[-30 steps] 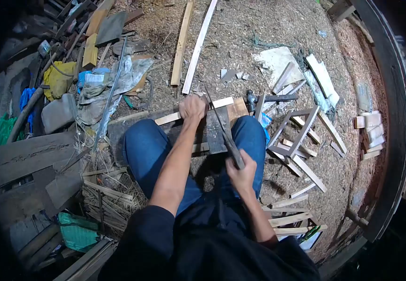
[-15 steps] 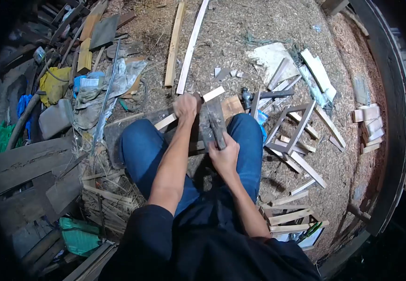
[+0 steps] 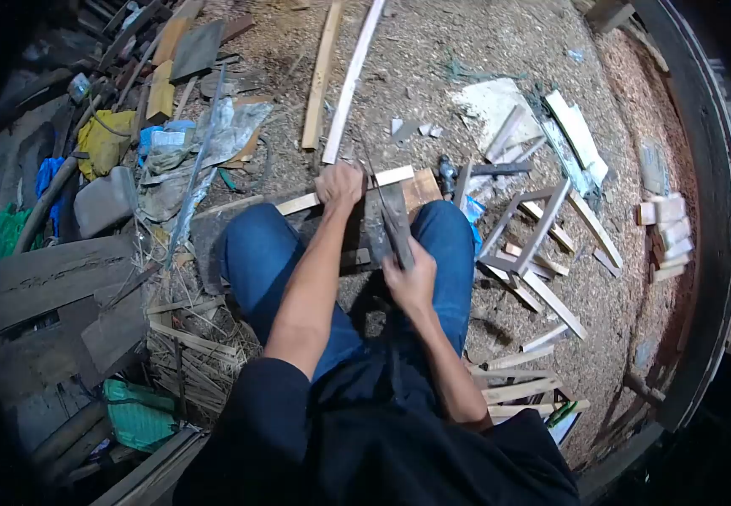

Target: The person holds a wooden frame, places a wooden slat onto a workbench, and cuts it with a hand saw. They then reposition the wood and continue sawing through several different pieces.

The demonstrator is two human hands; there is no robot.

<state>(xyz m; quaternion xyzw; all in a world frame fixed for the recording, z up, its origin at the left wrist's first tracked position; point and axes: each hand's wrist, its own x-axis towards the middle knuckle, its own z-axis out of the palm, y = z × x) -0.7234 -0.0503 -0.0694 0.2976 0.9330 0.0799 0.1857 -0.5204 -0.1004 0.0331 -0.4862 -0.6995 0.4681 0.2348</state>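
My left hand (image 3: 340, 185) is wrapped round a pale wood strip (image 3: 396, 175), pressing it down across a dark, worn board (image 3: 375, 229) between my knees. The strip sticks out on both sides of the fist. In my right hand (image 3: 411, 277) is the handle of a handsaw (image 3: 396, 231), its thin blade pointing away from me. That blade crosses the strip just right of my left fist. The handle's lower end is hidden inside the fingers.
Two long wood strips (image 3: 322, 80) lie ahead on the sawdust floor. A hammer (image 3: 447, 175), a small wooden frame (image 3: 524, 228) and loose sticks are on the right. Stacked blocks (image 3: 667, 232) stand farther right. Scrap and a plastic jug (image 3: 106, 202) crowd the left.
My right hand and the saw have shifted slightly, with more of the blade now showing beyond the strip. The strip lies at a flatter angle, still under my left hand.
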